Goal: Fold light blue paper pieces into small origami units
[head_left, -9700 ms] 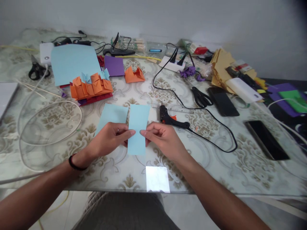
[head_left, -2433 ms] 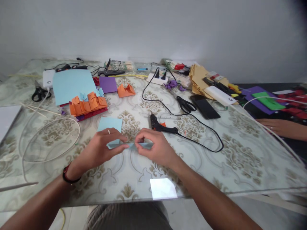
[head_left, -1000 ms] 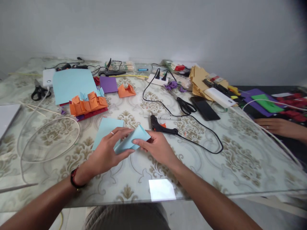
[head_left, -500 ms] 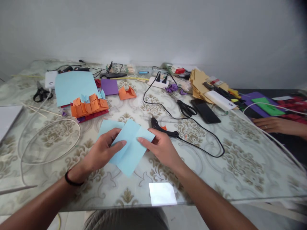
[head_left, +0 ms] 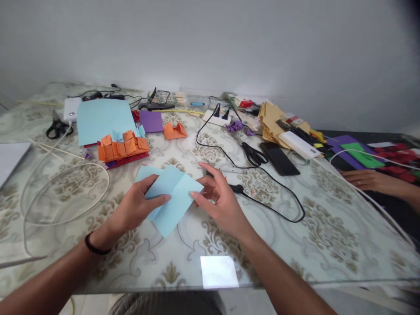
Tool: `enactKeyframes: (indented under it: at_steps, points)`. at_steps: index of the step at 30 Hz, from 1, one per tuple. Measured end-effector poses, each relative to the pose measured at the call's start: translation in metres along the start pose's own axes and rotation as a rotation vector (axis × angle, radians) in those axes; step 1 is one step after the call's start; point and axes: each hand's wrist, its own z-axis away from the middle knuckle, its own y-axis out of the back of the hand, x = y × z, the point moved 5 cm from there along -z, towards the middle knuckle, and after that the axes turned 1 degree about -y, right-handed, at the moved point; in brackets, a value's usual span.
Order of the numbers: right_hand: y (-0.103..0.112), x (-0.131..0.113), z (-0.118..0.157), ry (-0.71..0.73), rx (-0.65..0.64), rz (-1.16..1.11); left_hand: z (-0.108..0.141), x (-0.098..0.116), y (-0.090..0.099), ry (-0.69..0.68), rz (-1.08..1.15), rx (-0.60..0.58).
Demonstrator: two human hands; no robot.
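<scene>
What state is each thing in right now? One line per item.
Left hand: closed on the paper.
Right hand: index finger raised, thumb at the paper's edge; grip unclear.
Held light blue paper: creased, opened out.
Black glue gun: lying on table, mostly hidden.
Power strip: two plugs in.
Phone: lying flat, visible face dark.
Purple sheet: flat.
Lone orange piece: folded.
</scene>
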Motion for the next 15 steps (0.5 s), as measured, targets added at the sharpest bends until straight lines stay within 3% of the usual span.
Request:
enactKeyframes:
  at_steps: [3, 7, 10, 13, 15]
  points:
    - [-0.007, 0.002, 0.001, -0.003, -0.016, -0.022, 0.002, -0.001, -0.004, 0.027, 0.065, 0.002]
    - [-0.012, 0.003, 0.002, 0.055, -0.020, 0.125, 0.004, 0.000, -0.010, 0.053, 0.037, -0.179]
    - [-0.010, 0.003, 0.002, 0.065, 0.012, 0.106, 0.007, -0.005, -0.012, 0.111, 0.015, -0.279]
    - [-0.006, 0.002, 0.002, 0.096, 0.038, 0.031, 0.008, -0.010, -0.010, 0.147, 0.024, -0.255]
    - [-0.007, 0.001, 0.003, 0.137, -0.019, 0.013, 0.006, -0.013, -0.007, 0.184, 0.113, -0.191]
